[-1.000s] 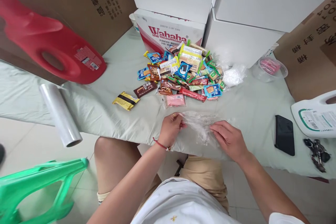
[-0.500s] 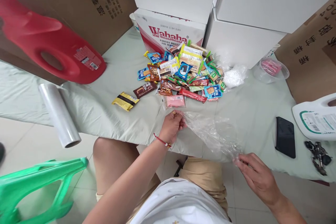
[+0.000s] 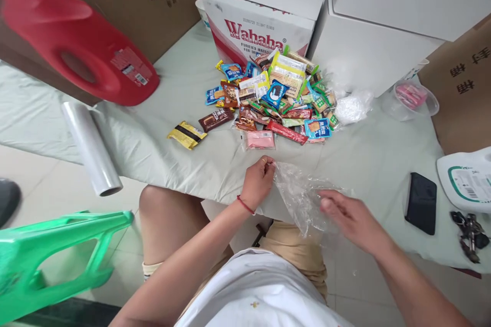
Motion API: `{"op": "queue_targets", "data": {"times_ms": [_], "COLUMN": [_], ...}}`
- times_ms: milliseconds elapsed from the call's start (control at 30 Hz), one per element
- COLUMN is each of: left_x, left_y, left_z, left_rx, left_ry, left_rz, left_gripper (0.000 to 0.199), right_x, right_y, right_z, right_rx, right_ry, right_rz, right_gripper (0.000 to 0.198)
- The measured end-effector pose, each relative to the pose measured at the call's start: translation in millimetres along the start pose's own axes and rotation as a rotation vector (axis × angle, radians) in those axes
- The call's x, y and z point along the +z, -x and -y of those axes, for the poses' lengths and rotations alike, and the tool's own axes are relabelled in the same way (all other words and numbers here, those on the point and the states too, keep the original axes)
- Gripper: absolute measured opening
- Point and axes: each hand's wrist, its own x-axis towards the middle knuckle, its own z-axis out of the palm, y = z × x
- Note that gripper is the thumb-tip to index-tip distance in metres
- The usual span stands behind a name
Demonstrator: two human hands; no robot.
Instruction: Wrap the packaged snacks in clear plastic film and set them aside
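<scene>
My left hand (image 3: 259,180) pinches one edge of a clear plastic bag (image 3: 293,191) at the front of the table. The thin, crumpled bag spreads to the right and hangs over the table edge. Over its right part is my right hand (image 3: 347,214), fingers stretched out and thumb just below them. Some film shows behind and beneath that hand. Just beyond my left hand lies a pink wrapped snack (image 3: 260,139), at the near edge of a heap of wrapped snacks (image 3: 282,97).
A yellow packet (image 3: 187,135) and a brown packet (image 3: 216,119) lie left of the heap. Around them are a plastic film roll (image 3: 92,150), a red jug (image 3: 111,61), a Wahaba-style printed carton (image 3: 257,25), a phone (image 3: 421,203), keys (image 3: 471,235) and a green stool (image 3: 69,250).
My right hand has moved left and upward from the bag's far end, and its fingers have straightened. The bag is less stretched. My left hand keeps its pinch; the view has shifted slightly.
</scene>
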Motion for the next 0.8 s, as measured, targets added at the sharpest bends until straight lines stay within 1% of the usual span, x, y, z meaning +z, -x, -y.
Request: {"op": "queue_targets", "data": {"times_ms": [33, 67, 100, 133, 200, 233, 300, 333, 367, 400, 467, 533, 567, 600, 633, 700, 733, 767, 800], "left_x": [0, 0, 0, -1, -3, -3, -2, 0, 2, 5, 8, 6, 2, -3, -10, -22, -27, -30, -32], "left_y": [1, 2, 3, 3, 3, 1, -6, -12, -19, -27, -43, -53, -54, -52, -46, -24, -11, 3, 16], "left_z": [-1, -1, -2, -2, -5, -7, -14, -18, -24, -29, -40, -48, -52, -54, -57, -62, -64, -67, -68], "left_rx": [0.0, -0.002, -0.004, -0.009, -0.027, -0.041, -0.076, -0.097, -0.12, -0.141, -0.174, -0.191, -0.185, -0.162, -0.117, 0.037, 0.124, 0.197, 0.239], "left_ry": [0.001, 0.004, 0.009, 0.016, 0.039, 0.056, 0.105, 0.139, 0.176, 0.21, 0.256, 0.27, 0.256, 0.22, 0.163, 0.008, -0.049, -0.069, -0.06], "left_rz": [0.0, 0.0, 0.0, -0.001, 0.001, 0.003, 0.016, 0.031, 0.052, 0.076, 0.117, 0.126, 0.104, 0.05, -0.034, -0.258, -0.35, -0.383, -0.329], "left_gripper": [0.019, 0.018, 0.017, 0.016, 0.014, 0.013, 0.012, 0.013, 0.013, 0.014, 0.014, 0.011, 0.009, 0.009, 0.012, 0.02, 0.022, 0.024, 0.023], "right_x": [17, 32, 46, 57, 70, 72, 72, 72, 72, 74, 82, 96, 105, 113, 121, 135, 141, 146, 152], "right_y": [-5, -8, -11, -11, -10, -8, -4, -3, -2, -2, -4, -10, -14, -18, -23, -31, -35, -39, -41], "right_z": [2, 2, 2, 2, 3, 6, 14, 19, 25, 30, 37, 40, 41, 40, 39, 35, 34, 32, 30], "right_rx": [0.018, 0.031, 0.03, 0.016, -0.052, -0.112, -0.289, -0.397, -0.51, -0.617, -0.784, -0.875, -0.894, -0.901, -0.898, -0.881, -0.87, -0.862, -0.858], "right_ry": [-0.041, -0.09, -0.145, -0.197, -0.259, -0.257, -0.18, -0.114, -0.038, 0.04, 0.175, 0.274, 0.313, 0.345, 0.371, 0.406, 0.42, 0.434, 0.448], "right_rz": [0.035, 0.04, 0.012, -0.046, -0.233, -0.34, -0.517, -0.574, -0.605, -0.614, -0.577, -0.507, -0.473, -0.446, -0.425, -0.398, -0.393, -0.396, -0.407], "right_gripper": [0.051, 0.055, 0.057, 0.056, 0.044, 0.035, 0.016, 0.01, 0.008, 0.012, 0.021, 0.025, 0.025, 0.023, 0.022, 0.02, 0.019, 0.019, 0.018]}}
